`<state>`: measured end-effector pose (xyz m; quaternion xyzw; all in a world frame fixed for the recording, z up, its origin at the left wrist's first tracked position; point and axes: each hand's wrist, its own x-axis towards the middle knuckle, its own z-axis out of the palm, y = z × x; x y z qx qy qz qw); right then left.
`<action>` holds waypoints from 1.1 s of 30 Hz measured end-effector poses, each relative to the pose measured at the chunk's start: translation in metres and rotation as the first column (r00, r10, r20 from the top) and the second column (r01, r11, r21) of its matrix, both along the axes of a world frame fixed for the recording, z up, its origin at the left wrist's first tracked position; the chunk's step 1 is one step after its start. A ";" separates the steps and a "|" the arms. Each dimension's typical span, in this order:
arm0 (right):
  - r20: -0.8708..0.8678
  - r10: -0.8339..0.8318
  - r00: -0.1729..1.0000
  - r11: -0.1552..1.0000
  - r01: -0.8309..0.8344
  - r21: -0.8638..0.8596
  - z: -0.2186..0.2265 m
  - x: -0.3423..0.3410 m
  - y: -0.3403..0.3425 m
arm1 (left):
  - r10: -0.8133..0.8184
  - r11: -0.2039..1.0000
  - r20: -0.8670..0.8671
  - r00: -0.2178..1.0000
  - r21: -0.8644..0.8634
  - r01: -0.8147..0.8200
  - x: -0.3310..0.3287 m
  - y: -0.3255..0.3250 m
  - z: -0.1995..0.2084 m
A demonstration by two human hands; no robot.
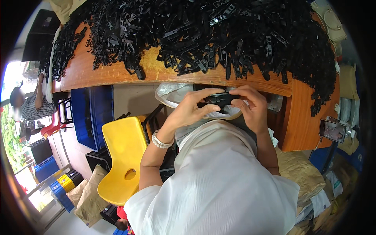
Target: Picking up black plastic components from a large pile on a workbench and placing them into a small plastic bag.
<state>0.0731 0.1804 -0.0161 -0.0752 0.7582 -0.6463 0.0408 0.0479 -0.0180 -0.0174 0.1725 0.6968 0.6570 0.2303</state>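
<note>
Close in front of my body, at the table's near edge, both hands hold a small black plastic part (221,99). My left hand (194,108) pinches its left end between thumb and fingers. My right hand (252,106) grips the right end in the same way. What the part is exactly I cannot make out. A white plastic bag (167,94) hangs open in my lap, below the hands. Beyond them a large heap of loose black plastic parts (188,35) covers most of the orange-brown wooden table (88,74).
A yellow chair (124,150) and a blue crate (88,117) stand to my left. A phone on a stand (333,130) is at the right by the table's end. Brown paper sacks (299,172) lie at lower right. Another person (37,103) is at the far left.
</note>
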 end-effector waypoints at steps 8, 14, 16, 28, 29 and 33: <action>-0.118 0.025 0.993 0.991 -0.010 0.132 -0.011 0.006 -0.003 | 0.326 0.572 -0.768 0.552 -0.304 -0.762 -0.051 -0.057 -0.020; -0.040 -0.007 0.999 0.988 0.014 0.157 -0.016 0.009 0.007 | 0.258 0.608 -0.721 0.644 -0.396 -0.687 -0.052 -0.058 -0.028; -0.013 -0.027 1.000 0.987 0.029 0.155 -0.018 0.011 0.008 | 0.279 0.666 -0.703 0.654 -0.349 -0.659 -0.050 -0.047 -0.028; -0.001 -0.054 0.999 0.988 0.054 0.143 -0.022 0.016 0.013 | -0.220 0.690 -0.788 0.575 -0.542 -0.480 -0.057 0.005 -0.020; 0.000 -0.058 0.998 0.988 0.058 0.142 -0.022 0.016 0.014 | -0.268 0.688 -0.790 0.552 -0.558 -0.465 -0.058 0.003 -0.019; -0.018 -0.085 0.996 0.986 0.087 0.146 -0.023 0.017 0.016 | -0.230 0.774 -0.780 0.583 -0.509 -0.376 -0.062 -0.005 -0.019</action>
